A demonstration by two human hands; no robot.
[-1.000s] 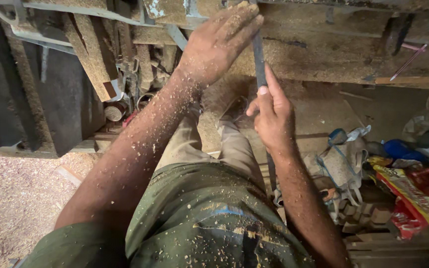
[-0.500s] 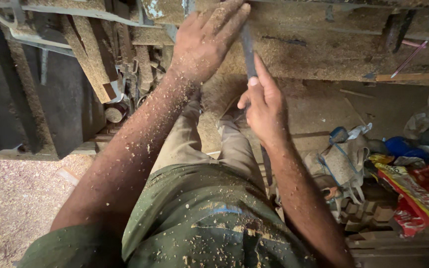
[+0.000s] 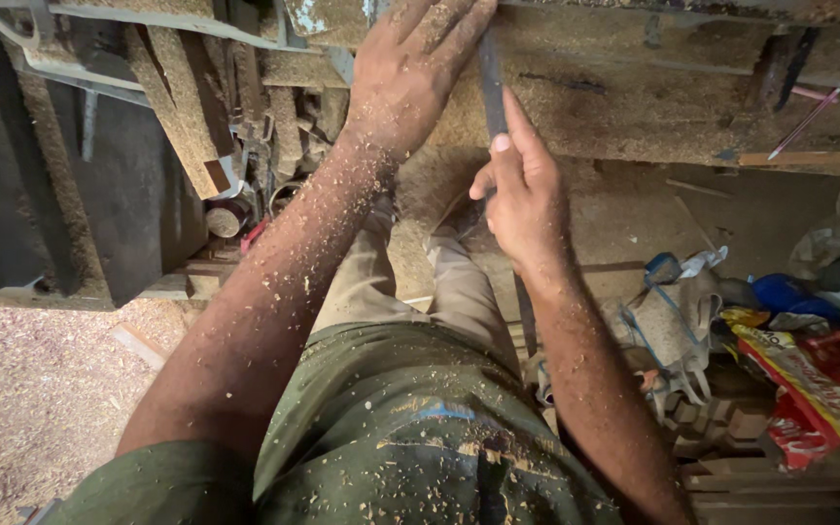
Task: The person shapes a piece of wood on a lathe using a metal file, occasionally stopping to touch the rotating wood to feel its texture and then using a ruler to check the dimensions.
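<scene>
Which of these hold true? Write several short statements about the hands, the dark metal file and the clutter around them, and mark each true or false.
1. The right hand grips a long dark flat metal file. True.
2. The left hand hangs at the person's side. False: it is raised, fingers spread against the sawdust-covered wooden bench, beside the file.
3. Both forearms are clean. False: sawdust flecks cover them, as well as the olive green shirt.
4. A red and yellow printed wrapper lies at the lower right. True.
5. A pink pencil lies on the bench at the upper right. True.
</scene>
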